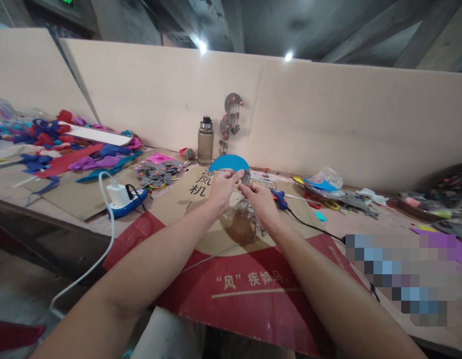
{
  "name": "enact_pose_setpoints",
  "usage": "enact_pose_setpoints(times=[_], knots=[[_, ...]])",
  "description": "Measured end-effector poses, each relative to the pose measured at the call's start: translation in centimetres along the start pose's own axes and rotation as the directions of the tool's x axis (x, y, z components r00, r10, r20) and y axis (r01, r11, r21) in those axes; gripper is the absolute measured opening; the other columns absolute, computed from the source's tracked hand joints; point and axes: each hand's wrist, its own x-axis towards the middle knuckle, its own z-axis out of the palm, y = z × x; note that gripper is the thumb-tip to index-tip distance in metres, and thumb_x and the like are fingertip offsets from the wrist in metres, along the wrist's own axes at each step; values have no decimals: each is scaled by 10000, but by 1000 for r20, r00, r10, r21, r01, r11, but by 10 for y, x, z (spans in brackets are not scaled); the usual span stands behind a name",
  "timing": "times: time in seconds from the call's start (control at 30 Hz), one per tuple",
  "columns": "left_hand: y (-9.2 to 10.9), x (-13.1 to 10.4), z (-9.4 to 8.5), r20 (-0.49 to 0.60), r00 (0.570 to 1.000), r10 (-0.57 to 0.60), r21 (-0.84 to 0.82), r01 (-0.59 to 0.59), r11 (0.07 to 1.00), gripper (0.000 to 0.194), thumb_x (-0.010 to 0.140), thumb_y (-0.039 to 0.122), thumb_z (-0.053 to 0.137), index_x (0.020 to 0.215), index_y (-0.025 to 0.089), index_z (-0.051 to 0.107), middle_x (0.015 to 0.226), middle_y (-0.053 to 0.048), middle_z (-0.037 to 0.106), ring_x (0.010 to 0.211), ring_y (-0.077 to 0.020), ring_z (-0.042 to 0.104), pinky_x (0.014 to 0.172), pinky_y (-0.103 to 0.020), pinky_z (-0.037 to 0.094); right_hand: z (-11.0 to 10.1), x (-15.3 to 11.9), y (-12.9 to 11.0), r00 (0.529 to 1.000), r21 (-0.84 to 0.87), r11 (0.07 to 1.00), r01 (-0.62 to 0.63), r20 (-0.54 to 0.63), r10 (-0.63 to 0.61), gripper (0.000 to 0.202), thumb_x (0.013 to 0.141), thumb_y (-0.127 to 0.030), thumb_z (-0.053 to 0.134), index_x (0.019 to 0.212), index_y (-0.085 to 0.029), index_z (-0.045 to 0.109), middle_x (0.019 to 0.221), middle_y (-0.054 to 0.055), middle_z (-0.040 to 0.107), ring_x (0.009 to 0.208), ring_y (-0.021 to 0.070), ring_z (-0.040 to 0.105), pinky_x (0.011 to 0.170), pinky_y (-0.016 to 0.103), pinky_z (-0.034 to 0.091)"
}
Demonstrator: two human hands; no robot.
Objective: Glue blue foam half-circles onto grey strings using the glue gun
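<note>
My left hand (pixel 224 188) has thumb and fingers closed on the lower rim of the blue piece (pixel 229 160), held up above the flattened cardboard (pixel 253 294) in the middle of the worktop (pixel 19 189). Gripping only the rim leaves most of its face uncovered, probably so I can see what I am handling. A small grey piece (pixel 246 177) shows right beside my left thumb, at the blue rim; I cannot tell whether the two are joined. My right hand (pixel 258 197) is just beside, thumb and forefinger drawn close together below the grey piece, a good pose for fine work; whether the tips meet or have hold of anything, I cannot tell. Both forearms reach in over the cardboard's red near edge, which seems laid there to shield the surface.

The tangle of grey cord (pixel 248 212) lies under my hands, likely for a short reach. The blue glue gun (pixel 278 198) rests just past my right hand, handy for it, its black lead running toward the worktop's right edge. The heap of grey pieces with pink dots (pixel 159 173) sits beyond the cardboard's left edge, near the power strip (pixel 129 204). The bottle (pixel 206 145) stands upright by the back edge, probably out of my elbows' way
</note>
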Motion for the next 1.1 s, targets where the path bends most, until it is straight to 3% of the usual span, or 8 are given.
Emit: enact_pose_setpoints(times=[0.23,0.33,0.4,0.63,0.77,0.9,1.0,1.1], knots=[[-1,5,-4,-51,991,-120,-131,113,985,234,686,321,740,616,157,588,629,19,536,597,-82,456,574,-234,301,-2,-5,-7,998,-25,1000,-4,64,6,515,775,-682,498,853,-188,620,790,26,607,670,139,517,630,273,407],[2,8,-6,-111,968,-223,-212,196,957,219,698,299,737,627,156,588,662,14,565,586,-72,461,557,-226,288,-3,-3,-3,998,109,994,-24,-47,29,472,768,-667,529,934,-227,562,833,8,584,663,132,520,606,269,426],[4,10,-7,-145,960,-240,-226,204,952,213,708,278,733,622,154,583,663,14,564,582,-68,460,553,-222,281,-6,0,2,990,160,987,4,-137,19,410,755,-619,581,864,-226,548,750,-14,546,622,122,490,582,260,411],[5,8,-8,-44,999,-19,-18,18,1000,249,719,329,726,598,159,591,606,25,514,580,-81,416,586,-240,295,-22,1,-1,971,-9,999,38,-234,-39,498,845,-646,422,575,-228,412,494,-47,346,476,117,326,503,276,312],[6,4,-8,41,987,157,186,-162,969,269,739,355,699,565,174,602,615,22,513,647,-109,440,654,-251,332,-27,0,-10,945,-103,985,142,-280,-165,384,825,-565,519,688,-209,478,676,-14,504,645,124,464,638,260,391],[12,-2,-7,132,973,190,325,-224,919,269,739,354,697,540,188,623,596,13,525,661,-125,468,646,-248,349,-22,1,-10,986,165,976,141,-109,-124,452,745,-520,630,1068,-249,466,972,23,614,833,136,581,780,283,450],[14,-1,-9,98,979,176,344,-200,917,269,715,332,722,522,183,610,564,19,509,607,-111,458,581,-234,342,-19,-1,-11,997,245,969,-20,74,2,509,682,-505,698,1062,-240,487,745,-44,567,628,107,533,708,295,466],[13,13,-20,75,991,108,319,-126,939,266,731,358,704,566,177,600,552,24,500,531,-94,447,491,-215,333,-23,-5,-20,991,258,961,-96,113,69,396,662,-506,709,872,-204,563,583,-85,424,506,70,375,598,260,440]])
